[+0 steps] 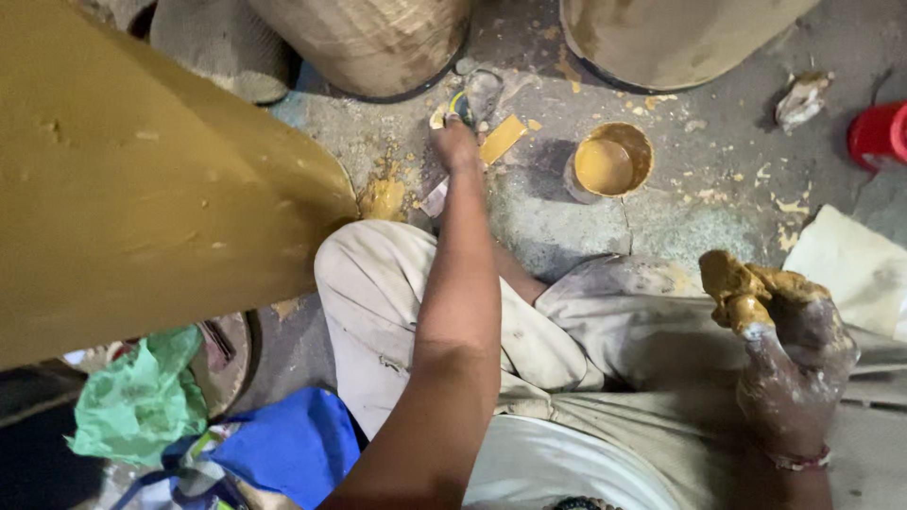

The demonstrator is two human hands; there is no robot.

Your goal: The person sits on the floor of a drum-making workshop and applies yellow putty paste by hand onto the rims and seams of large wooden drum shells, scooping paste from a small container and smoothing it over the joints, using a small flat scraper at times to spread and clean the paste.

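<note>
One large ochre-painted form (pixel 142 179) fills the left side of the view, its surface smooth with small bumps, and it stands just above the person's knee. Beyond it, on the spattered floor (pixel 718 217), sit round drum bases (pixel 368 42) and a small tin of ochre paint (pixel 609 162), well apart from the form. The right hand (pixel 794 354) is closed around a paint-soaked rag (pixel 746 288), which is smeared thickly; it looks soft, wet and slippery, so I judge it is best held by a bunched fist, as it is now. The left hand (pixel 455 142) reaches to the floor and its fingers are pressed on a small scraper-like tool (pixel 468 104) beside a yellow strip (pixel 502 138); whether it really grips the tool I cannot tell.
</note>
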